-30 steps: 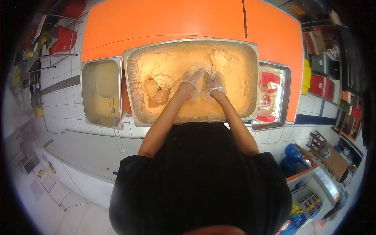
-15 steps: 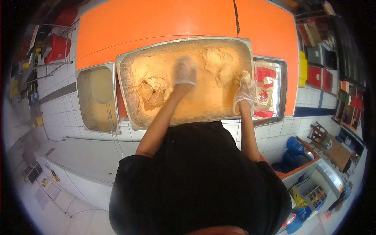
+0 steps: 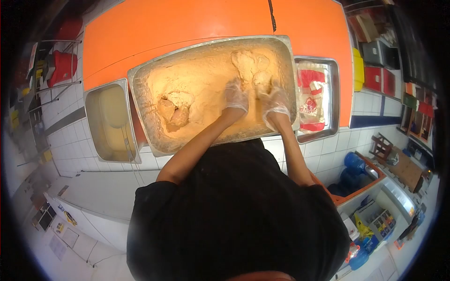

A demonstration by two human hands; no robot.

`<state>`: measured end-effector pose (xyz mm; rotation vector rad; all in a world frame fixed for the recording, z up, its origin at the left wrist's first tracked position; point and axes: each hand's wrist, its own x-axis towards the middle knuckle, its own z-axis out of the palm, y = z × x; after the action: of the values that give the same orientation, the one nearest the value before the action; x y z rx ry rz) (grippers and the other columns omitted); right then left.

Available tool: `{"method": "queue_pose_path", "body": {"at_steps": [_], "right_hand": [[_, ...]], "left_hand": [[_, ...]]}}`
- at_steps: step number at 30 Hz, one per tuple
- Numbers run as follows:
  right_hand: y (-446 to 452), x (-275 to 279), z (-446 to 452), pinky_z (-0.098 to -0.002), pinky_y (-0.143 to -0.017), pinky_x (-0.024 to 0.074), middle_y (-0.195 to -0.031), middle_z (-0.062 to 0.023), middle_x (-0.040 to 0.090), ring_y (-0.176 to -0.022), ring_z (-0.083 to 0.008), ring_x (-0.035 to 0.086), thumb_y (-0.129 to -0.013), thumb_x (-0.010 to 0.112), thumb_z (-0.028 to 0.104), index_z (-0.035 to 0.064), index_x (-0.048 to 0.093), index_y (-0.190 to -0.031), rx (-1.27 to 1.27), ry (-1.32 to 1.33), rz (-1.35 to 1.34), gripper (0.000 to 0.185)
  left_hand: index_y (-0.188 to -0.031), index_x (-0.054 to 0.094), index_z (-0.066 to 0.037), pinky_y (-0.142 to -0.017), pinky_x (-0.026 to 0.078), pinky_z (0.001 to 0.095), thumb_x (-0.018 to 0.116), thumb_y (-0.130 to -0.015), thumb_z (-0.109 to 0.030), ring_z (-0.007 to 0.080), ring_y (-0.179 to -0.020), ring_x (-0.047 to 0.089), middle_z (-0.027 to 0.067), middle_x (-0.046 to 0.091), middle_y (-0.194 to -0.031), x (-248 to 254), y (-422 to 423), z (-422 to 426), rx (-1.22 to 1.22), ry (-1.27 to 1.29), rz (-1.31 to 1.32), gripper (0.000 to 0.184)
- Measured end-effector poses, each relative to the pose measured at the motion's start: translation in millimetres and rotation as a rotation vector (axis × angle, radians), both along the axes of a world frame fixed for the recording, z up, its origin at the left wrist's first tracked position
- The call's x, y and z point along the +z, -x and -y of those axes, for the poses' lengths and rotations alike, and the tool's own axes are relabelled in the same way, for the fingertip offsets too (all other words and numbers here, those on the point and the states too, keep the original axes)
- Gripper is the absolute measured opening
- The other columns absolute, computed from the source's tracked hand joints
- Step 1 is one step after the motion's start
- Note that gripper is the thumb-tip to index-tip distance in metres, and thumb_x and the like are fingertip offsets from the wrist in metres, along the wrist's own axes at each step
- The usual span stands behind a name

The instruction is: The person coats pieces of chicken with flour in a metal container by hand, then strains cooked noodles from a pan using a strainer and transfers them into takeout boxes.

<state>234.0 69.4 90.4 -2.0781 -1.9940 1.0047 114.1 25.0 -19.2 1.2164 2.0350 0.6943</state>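
My left hand and my right hand, both in clear plastic gloves, are in a large metal tray of pale orange flour. They are apart, low in its right half, with their fingers toward flour-coated pieces. The fingertips are blurred and partly lost against the flour, so any hold is hidden. Brown, less coated pieces lie at the left of the tray, beside a paler coated one.
On the left is a smaller metal pan with pale liquid and a round strainer. At the right stands a metal tray with a red and white bag. The tabletop is orange.
My right hand has moved from the tray's right edge back inward. My left hand has moved right, toward the coated pieces. The whole view has shifted and tilted slightly.
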Motion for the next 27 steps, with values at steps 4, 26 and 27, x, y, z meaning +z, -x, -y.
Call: {"method": "queue_pose_path", "body": {"at_steps": [4, 26, 27], "right_hand": [[17.4, -56.1, -5.3, -0.0409, -0.088, 0.0478, -0.111, -0.0267, 0.061, -0.102, -0.0377, 0.06, -0.082, 0.06, 0.034, -0.0009, 0.054, -0.122, 0.125, -0.202, 0.22, 0.053], [156.6, -89.6, 24.7, -0.0401, -0.093, 0.0467, -0.124, -0.0202, 0.055, -0.112, -0.0301, 0.055, -0.088, 0.058, 0.036, 0.0011, 0.05, -0.125, 1.105, -0.352, -0.391, 0.052], [169.8, -85.9, 29.5, -0.0398, -0.093, 0.0463, -0.125, -0.02, 0.055, -0.113, -0.0301, 0.055, -0.088, 0.057, 0.036, 0.0012, 0.051, -0.124, 1.132, -0.282, -0.323, 0.051]], "left_hand": [[-0.132, 0.041, 0.004, -0.101, 0.041, 0.0384, 0.054, -0.088, -0.019, 0.0334, -0.117, 0.052, 0.023, 0.055, -0.118, 0.3, 3.4, 0.0, -0.059, 0.205, 0.17, 0.051], [-0.117, 0.057, -0.001, -0.079, 0.049, 0.027, 0.06, -0.088, -0.013, 0.0162, -0.087, 0.061, 0.0117, 0.063, -0.102, 105.0, 225.6, 63.5, 0.648, -0.256, 0.497, 0.032], [-0.117, 0.057, -0.001, -0.076, 0.049, 0.0258, 0.061, -0.087, -0.011, 0.0146, -0.085, 0.06, 0.0099, 0.063, -0.101, 101.8, 236.6, 74.2, 0.672, -0.258, 0.47, 0.032]]}}
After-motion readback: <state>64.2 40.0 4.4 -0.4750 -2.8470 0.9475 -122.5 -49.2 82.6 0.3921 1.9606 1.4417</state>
